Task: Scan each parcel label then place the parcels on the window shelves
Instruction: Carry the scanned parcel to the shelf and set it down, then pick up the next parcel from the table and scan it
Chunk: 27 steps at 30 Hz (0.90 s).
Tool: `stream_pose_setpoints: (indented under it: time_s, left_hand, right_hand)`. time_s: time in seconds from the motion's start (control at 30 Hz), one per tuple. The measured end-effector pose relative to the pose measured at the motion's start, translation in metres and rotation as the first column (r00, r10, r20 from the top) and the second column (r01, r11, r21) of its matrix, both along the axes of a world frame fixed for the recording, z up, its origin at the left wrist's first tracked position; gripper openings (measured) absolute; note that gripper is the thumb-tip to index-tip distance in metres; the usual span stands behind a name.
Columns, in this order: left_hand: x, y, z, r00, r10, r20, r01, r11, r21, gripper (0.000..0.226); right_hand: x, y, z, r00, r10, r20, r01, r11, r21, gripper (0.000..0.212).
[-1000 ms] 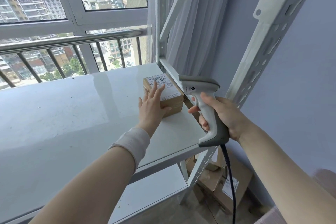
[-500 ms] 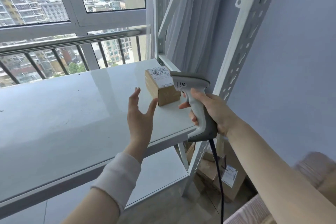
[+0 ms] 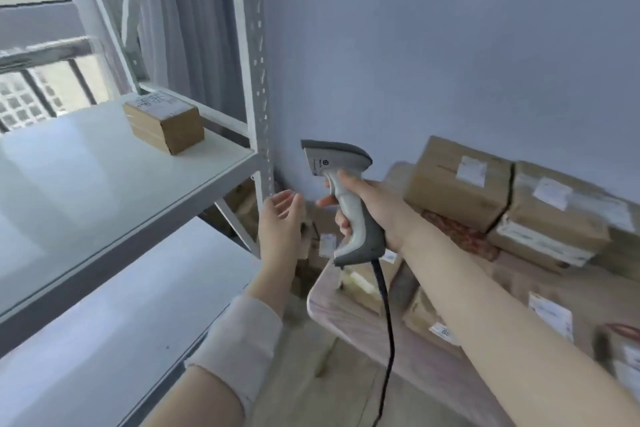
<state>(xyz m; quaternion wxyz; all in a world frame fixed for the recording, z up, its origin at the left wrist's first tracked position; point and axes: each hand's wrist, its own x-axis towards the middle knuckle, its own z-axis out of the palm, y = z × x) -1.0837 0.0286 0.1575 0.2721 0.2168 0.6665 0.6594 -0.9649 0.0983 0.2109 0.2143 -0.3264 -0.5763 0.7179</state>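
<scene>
At the bottom of the frame two forearms are reaching up toward the centre. The left hand (image 3: 282, 218) is hanging empty, fingers loosely apart, just beside the shelf upright. The right hand (image 3: 372, 210) is gripping the handle of one corded scanner (image 3: 341, 191), closed tight around it, the scanner's head pointing left. Behind and to the right, a low table (image 3: 363, 326) is carrying the waiting parcels (image 3: 457, 180): at least five are showing, though blur is hiding the exact count, and more seem to be lying under the shelf. At upper left, one small parcel (image 3: 164, 121) is sitting on the upper shelf (image 3: 104, 184) near its back corner, label up; the lower shelf (image 3: 104, 329) is showing none. So one appears placed, and most are still waiting.
</scene>
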Motion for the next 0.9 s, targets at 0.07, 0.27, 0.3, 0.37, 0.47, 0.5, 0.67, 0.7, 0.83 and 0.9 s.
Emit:
stream_pose_setpoints:
  time_s: [0.07,0.27,0.3,0.37,0.47,0.5,0.67,0.7,0.83,0.9]
  left_hand:
    - [0.04,-0.002,0.0,0.995,-0.095,-0.02,0.094,0.995,-0.023,0.034]
    - [0.181,-0.002,0.01,0.948,-0.311,-0.07,0.308,0.95,-0.049,0.029]
    - [0.208,-0.002,0.009,0.933,-0.351,-0.078,0.347,0.936,-0.06,0.029]
    - [0.266,-0.001,0.008,0.902,-0.424,-0.085,0.418,0.905,-0.077,0.032]
    - [0.366,-0.003,0.001,0.842,-0.533,-0.084,0.525,0.845,-0.097,0.033]
    - [0.4,-0.004,-0.001,0.821,-0.566,-0.076,0.558,0.823,-0.107,0.033]
    - [0.556,-0.007,-0.012,0.711,-0.702,-0.038,0.691,0.708,-0.143,0.034]
    - [0.582,-0.009,-0.013,0.687,-0.727,-0.029,0.716,0.682,-0.15,0.034]
    - [0.674,-0.006,-0.024,0.572,-0.82,-0.013,0.807,0.565,-0.17,0.037]
    - [0.714,-0.003,-0.027,0.504,-0.864,0.003,0.847,0.493,-0.2,0.04]
  right_hand:
    - [0.048,-0.014,0.002,0.995,-0.095,0.005,0.095,0.995,-0.031,0.035]
    - [0.208,-0.045,0.008,0.939,-0.34,0.045,0.34,0.94,0.008,0.034]
    - [0.236,-0.049,0.007,0.923,-0.381,0.042,0.381,0.924,0.005,0.032]
    - [0.296,-0.06,0.006,0.89,-0.457,0.013,0.457,0.889,-0.014,0.032]
    - [0.392,-0.078,0.0,0.843,-0.537,0.006,0.537,0.843,-0.005,0.03]
    - [0.426,-0.084,-0.003,0.829,-0.559,0.017,0.559,0.829,0.002,0.03]
    - [0.584,-0.109,-0.013,0.727,-0.684,0.054,0.686,0.727,-0.022,0.03]
    - [0.612,-0.115,-0.014,0.705,-0.706,0.064,0.709,0.705,-0.028,0.028]
    - [0.704,-0.134,-0.017,0.596,-0.796,0.106,0.801,0.598,-0.01,0.026]
    - [0.743,-0.139,-0.021,0.531,-0.841,0.102,0.847,0.53,-0.038,0.026]
